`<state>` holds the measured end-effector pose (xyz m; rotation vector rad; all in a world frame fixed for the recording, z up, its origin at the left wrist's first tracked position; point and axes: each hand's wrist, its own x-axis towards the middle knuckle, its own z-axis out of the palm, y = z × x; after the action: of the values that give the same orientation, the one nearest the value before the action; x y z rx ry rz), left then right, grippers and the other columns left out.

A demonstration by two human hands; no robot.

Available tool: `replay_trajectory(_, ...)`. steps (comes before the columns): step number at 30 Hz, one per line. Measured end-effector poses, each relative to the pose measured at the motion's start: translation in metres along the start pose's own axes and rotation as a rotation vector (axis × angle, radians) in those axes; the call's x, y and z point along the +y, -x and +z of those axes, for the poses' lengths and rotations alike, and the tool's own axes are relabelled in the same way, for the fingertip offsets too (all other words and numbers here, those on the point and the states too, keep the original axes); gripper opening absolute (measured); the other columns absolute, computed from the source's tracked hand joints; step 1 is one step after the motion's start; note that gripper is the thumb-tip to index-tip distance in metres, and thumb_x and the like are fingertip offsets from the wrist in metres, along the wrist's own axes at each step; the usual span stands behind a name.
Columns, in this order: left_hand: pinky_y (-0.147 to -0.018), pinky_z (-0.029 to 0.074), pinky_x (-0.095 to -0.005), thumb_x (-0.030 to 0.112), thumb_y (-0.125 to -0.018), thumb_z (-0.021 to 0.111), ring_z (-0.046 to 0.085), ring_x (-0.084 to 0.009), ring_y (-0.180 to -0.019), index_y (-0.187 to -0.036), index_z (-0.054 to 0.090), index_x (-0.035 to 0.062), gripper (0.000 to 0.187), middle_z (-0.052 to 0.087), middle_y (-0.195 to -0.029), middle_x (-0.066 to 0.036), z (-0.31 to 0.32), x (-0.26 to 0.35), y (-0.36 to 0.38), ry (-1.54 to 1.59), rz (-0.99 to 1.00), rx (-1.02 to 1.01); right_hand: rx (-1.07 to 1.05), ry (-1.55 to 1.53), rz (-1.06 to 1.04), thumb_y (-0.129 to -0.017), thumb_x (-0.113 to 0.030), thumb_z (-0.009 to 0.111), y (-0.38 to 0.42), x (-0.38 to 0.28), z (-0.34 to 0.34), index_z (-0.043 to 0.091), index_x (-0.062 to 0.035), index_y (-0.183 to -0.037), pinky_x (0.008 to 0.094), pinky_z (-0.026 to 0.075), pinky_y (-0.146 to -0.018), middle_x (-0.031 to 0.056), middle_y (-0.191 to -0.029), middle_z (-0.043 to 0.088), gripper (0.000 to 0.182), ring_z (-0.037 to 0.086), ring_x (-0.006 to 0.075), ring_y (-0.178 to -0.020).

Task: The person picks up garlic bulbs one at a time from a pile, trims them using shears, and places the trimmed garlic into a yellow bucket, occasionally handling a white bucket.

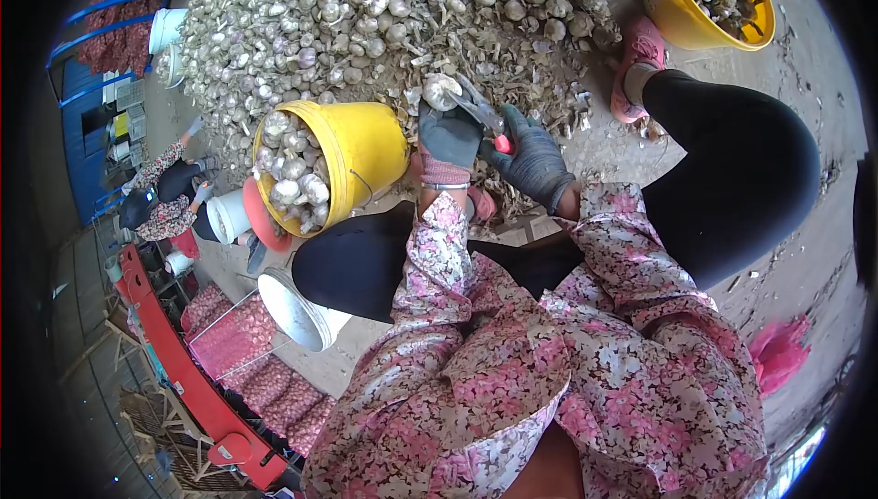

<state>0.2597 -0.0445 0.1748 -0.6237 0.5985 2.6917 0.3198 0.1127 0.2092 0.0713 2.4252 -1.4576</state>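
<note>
My left hand (450,139), in a grey glove with a pink cuff, is closed around a garlic bulb (441,92) that shows above the fingers. My right hand (537,162), gloved in grey too, grips a pair of shears (479,107) with a red handle end. The metal blades point up and left, right at the bulb. To the left of my left hand, a yellow bucket (370,147) leans on its side, filled with garlic bulbs (294,171). Beyond both hands spreads a large heap of garlic (320,28), with dry husks (512,83) scattered along its near side.
At the upper right stands another yellow bucket (688,7) holding garlic, beside my pink shoe (643,46). A white bucket (294,309) lies near my left knee. Far left, another person (169,183) works by the heap. Red mesh sacks (233,330) line the lower left.
</note>
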Motion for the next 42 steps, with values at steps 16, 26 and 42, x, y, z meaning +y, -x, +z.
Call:
replay_trajectory(16,-0.082,0.046,-0.0307,0.038,-0.093,0.044,0.058,-0.0191,-0.090,-0.106,0.057,0.0119,0.032,0.060,-0.100,-0.005,-0.008,-0.004,0.021,-0.906,0.122,0.086,-0.084,0.053,0.024,-0.076,-0.025,0.063,0.005,0.021,0.006,0.048,-0.0004,-0.111,0.0447,0.047,-0.075,0.0228,-0.085,0.062,0.045,0.061,0.0383,-0.085)
replay_trajectory(26,-0.082,0.050,-0.0339,0.036,-0.093,0.045,0.058,-0.0210,-0.099,-0.108,0.057,0.0115,0.031,0.061,-0.107,-0.004,-0.040,-0.007,0.021,-0.207,-0.199,0.225,-0.083,0.085,0.043,-0.080,-0.023,0.058,-0.004,0.064,0.047,0.059,-0.0033,-0.096,0.0430,0.048,-0.069,0.0206,-0.079,0.062,0.025,0.061,0.0358,-0.073)
replay_trajectory(42,-0.082,0.049,-0.0323,0.011,-0.069,0.075,0.062,-0.0213,-0.090,-0.112,0.058,0.0036,0.047,0.064,-0.098,-0.009,0.002,0.006,0.027,-1.975,0.277,0.122,0.067,0.201,-0.205,-0.072,-0.032,0.069,0.004,0.026,0.009,0.053,-0.0045,-0.105,0.0457,0.047,-0.073,0.0194,-0.089,0.061,0.046,0.059,0.0384,-0.083)
